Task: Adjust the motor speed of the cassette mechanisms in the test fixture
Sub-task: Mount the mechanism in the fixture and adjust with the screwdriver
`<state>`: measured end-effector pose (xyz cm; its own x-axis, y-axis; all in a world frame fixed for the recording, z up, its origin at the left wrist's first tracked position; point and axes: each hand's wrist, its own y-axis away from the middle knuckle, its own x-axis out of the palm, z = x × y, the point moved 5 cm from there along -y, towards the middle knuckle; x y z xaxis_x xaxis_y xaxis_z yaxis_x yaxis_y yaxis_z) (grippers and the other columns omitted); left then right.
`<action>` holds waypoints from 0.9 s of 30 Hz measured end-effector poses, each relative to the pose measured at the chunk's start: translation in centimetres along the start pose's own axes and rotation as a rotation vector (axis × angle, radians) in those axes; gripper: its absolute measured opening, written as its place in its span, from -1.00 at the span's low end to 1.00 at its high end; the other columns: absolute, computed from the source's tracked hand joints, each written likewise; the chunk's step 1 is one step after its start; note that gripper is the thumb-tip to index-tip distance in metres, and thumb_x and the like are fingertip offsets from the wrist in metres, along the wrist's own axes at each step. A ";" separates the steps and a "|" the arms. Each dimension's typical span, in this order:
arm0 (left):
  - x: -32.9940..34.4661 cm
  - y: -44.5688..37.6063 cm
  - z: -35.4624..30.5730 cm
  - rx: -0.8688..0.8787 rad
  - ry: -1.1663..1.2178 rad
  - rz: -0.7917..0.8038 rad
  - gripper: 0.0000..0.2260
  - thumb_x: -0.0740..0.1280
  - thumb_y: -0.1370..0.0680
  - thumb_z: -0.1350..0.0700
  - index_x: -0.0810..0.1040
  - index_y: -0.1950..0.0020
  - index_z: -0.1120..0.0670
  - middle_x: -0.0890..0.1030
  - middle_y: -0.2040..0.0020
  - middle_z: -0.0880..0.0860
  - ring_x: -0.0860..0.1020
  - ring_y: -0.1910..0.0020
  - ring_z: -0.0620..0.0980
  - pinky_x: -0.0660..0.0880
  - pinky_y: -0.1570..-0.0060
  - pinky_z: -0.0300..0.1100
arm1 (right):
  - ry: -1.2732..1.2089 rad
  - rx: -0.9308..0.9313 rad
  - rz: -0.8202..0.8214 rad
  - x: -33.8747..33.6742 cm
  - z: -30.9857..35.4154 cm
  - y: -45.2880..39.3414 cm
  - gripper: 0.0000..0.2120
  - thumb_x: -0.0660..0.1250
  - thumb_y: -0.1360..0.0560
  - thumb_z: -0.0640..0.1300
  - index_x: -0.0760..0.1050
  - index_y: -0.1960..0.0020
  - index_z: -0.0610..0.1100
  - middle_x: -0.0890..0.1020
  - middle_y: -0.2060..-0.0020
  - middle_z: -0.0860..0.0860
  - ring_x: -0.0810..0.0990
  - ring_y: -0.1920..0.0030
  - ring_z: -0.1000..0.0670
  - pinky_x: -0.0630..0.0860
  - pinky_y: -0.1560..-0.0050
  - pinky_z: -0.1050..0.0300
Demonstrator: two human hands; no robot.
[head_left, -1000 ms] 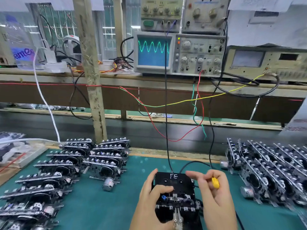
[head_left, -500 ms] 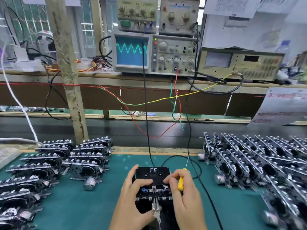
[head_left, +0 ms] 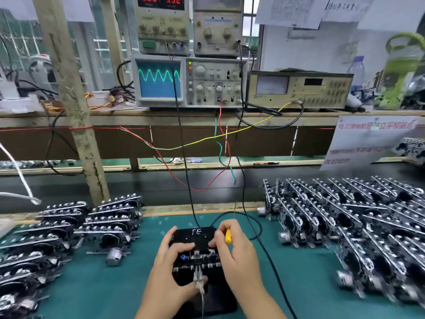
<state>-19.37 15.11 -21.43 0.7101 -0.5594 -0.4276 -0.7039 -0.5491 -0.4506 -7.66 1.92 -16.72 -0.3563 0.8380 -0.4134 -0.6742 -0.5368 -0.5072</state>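
**Black Fixture Held at Front of Desk, Screwdriver in Right Hand**

Black plastic and bare metal make up the test fixture (head_left: 195,252), which is seated on the green mat of the desk (head_left: 92,284) at front centre, marked "FE" on top, with a cassette mechanism loaded in it. The left hand (head_left: 170,268) is curled round the fixture's left side, thumb pressed on its top face. The right hand (head_left: 232,252) is closed on a yellow-handled screwdriver (head_left: 228,236), its fingertips touching the fixture's right edge.

The assembly is judged rigid but fragile: thin stamped levers, small springs and exposed contacts are easily bent. Hold is best taken on the solid fixture body at its sides, not on the mechanism. The trimmer is judged to need light torque only.

Room is limited. Stacked mechanisms (head_left: 69,231) lie near on the left and a denser batch (head_left: 345,226) on the right. Black cables (head_left: 264,245) trail just beside the right hand and could be snagged. The oscilloscope (head_left: 161,79) trace is visible above.
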 end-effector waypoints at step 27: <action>0.3 -0.1 -0.4 -0.083 -0.012 0.078 -0.35 0.68 -0.26 0.08 0.47 -0.14 -0.44 0.17 -0.51 -0.43 0.18 -0.32 -0.64 0.30 -0.29 -0.15 | 0.012 -0.007 0.047 -0.1 -0.2 -0.3 -0.86 0.27 -0.53 -0.04 0.31 0.05 0.13 0.53 0.19 0.12 0.51 0.10 0.07 0.49 0.07 0.05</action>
<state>-19.13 14.75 -21.25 0.6526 -0.5956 -0.4684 -0.7559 -0.5540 -0.3488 -7.28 2.01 -16.67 -0.3793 0.8108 -0.4457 -0.6527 -0.5759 -0.4922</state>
